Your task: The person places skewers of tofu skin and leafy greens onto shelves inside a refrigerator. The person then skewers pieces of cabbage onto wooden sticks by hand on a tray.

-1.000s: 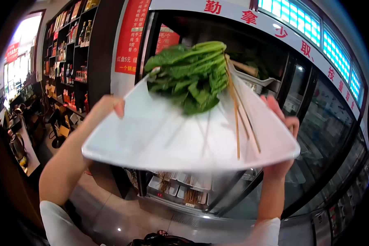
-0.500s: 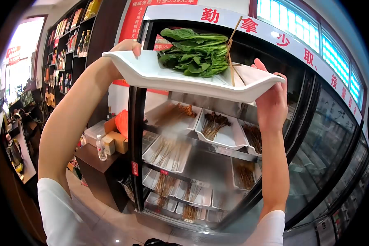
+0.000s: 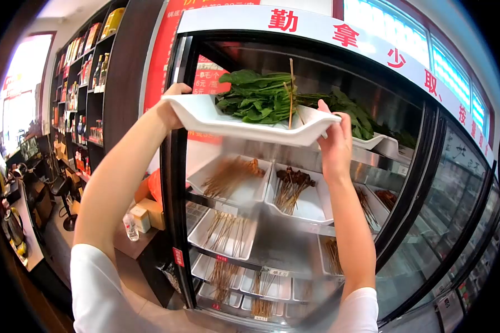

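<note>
A white tray (image 3: 239,127) is held up at the top opening of the display fridge, level with its upper shelf. Skewered leafy greens (image 3: 255,95) lie on it, their thin sticks poking up near the right end. My left hand (image 3: 175,105) is closed round the tray's left end, with its fingers partly hidden behind the rim. At the other end, my right hand (image 3: 333,141) grips the edge, thumb side up. Behind that hand, more leafy greens (image 3: 355,119) rest in another white tray (image 3: 380,143) on the top shelf.
Lower fridge shelves carry white trays of skewers (image 3: 291,191). A black door frame (image 3: 175,222) stands on the left, and sliding glass (image 3: 439,183) on the right. Beside the fridge, a low cabinet holds a plastic bottle (image 3: 130,227) and boxes (image 3: 150,213). Bottle shelves (image 3: 86,94) line the left wall.
The tray of greens has moved farther from me, toward the fridge's top shelf, with both hands still on it. The second tray of greens on that shelf now shows.
</note>
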A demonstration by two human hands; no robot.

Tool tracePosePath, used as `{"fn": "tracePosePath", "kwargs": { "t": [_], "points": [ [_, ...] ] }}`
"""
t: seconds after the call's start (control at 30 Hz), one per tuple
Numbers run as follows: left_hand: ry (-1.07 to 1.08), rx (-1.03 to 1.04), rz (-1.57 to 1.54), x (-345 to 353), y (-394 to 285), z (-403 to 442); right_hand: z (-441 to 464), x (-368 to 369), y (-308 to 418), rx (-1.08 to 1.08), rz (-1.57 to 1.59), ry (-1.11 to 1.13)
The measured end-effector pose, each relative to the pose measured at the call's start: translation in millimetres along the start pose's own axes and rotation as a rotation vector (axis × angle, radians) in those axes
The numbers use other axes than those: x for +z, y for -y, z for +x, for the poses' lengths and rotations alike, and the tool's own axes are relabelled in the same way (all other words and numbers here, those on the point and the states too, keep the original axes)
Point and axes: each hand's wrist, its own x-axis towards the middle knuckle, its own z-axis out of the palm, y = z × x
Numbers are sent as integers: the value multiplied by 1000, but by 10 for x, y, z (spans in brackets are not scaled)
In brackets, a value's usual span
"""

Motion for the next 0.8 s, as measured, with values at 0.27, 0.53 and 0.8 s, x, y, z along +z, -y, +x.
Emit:
{"fn": "tracePosePath", "kwargs": {
  "t": [0.27,0.53,0.8],
  "points": [
    [-511,1651,1214,127,436,-479,18,5,-376,-83,-637,25],
    [-203,1485,1506,417,851,16,-953,-871,127,-502,-1078,-423],
    [-199,1410,1500,362,1074,742,-2122,-2228,410,-301,-1733,-910]
  ]
}}
